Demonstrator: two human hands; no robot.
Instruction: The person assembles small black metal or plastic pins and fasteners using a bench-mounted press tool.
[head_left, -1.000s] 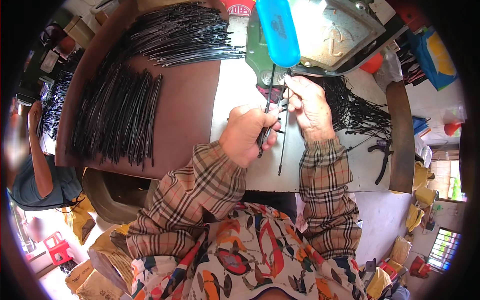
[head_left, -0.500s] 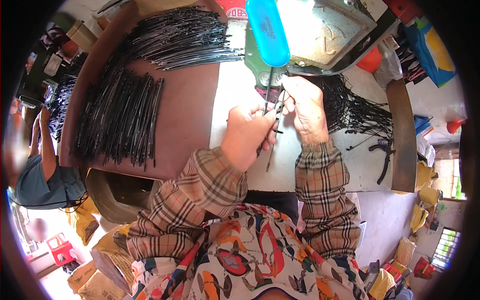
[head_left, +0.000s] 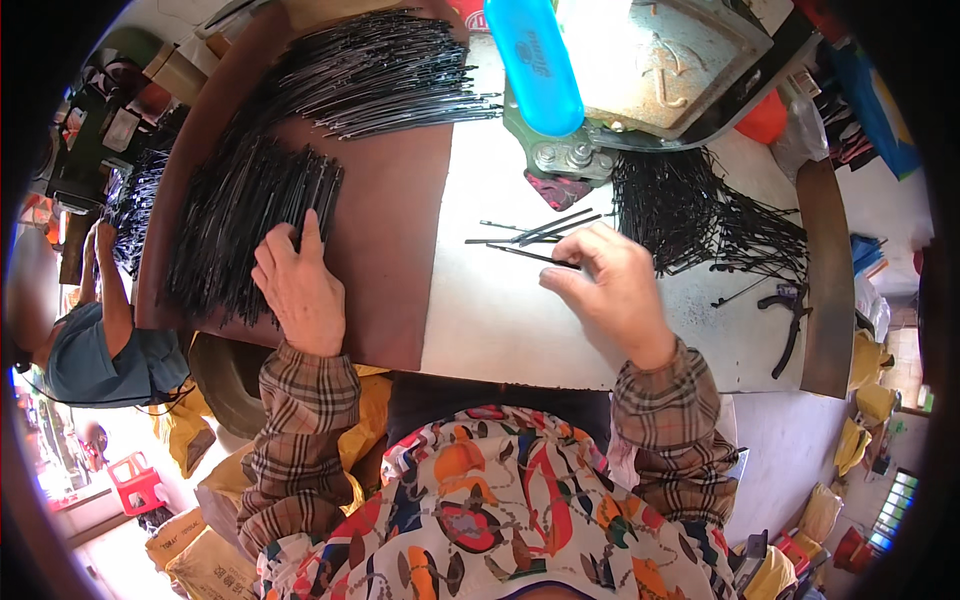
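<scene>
My left hand lies on the right edge of a neat pile of thin black metal ribs, like umbrella ribs. Its index finger stretches forward along the ribs and the others are bent apart; no grip on a rib shows. Over the pale metal tabletop, my right hand pinches the end of a black rib between thumb and fingers. Several loose ribs lie crossed just beyond it. Farther right, a tangled heap of black ribs spreads beside the machine.
A green machine with a blue cover stands at the back. Another rib pile lies far left on the brown board. Black-handled pliers rest at the right. Another person works at far left.
My hands have parted from beside the machine. The left moved onto the left rib pile; the right came nearer. Loose ribs now lie on the metal tabletop where my hands were.
</scene>
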